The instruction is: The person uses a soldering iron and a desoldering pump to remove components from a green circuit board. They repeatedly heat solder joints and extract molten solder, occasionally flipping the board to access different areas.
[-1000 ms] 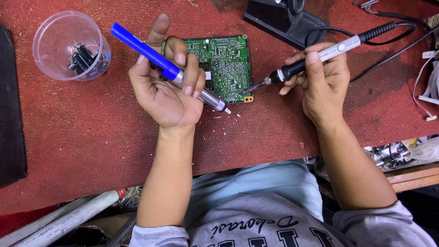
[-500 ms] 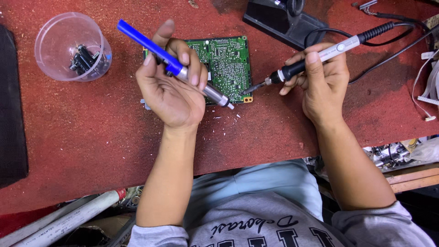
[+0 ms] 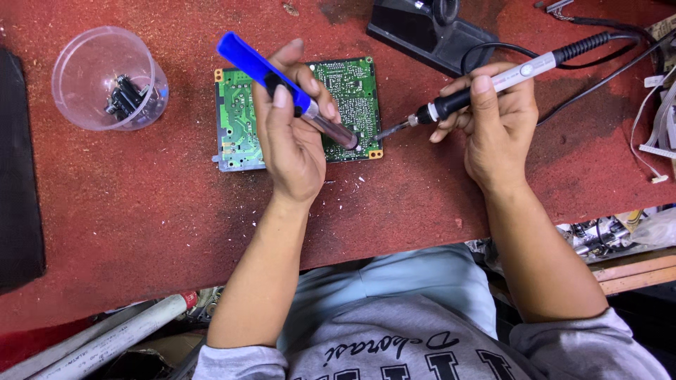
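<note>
Since the earlier frames the left hand (image 3: 292, 134) has dropped and tilted its blue-handled desoldering pump (image 3: 296, 95), so the nozzle now sits on the green circuit board (image 3: 352, 91) near its lower right corner; before, the nozzle hung off the board's edge. Right hand (image 3: 496, 123) barely shifted.

Left hand: fingers wrapped closed around the pump barrel, thumb along the blue end. Right hand: closed in a pen grip on the soldering iron (image 3: 493, 81), tip just beside the pump nozzle, at or very near the same joint.

Board lies flat on the red mat (image 3: 141, 211), under and ahead of the left hand. Clear cup (image 3: 105, 77) with dark parts sits well off to that hand's left.

Step looks like heat-and-suck on one joint. Next move needs both tips steady on the same pad.
</note>
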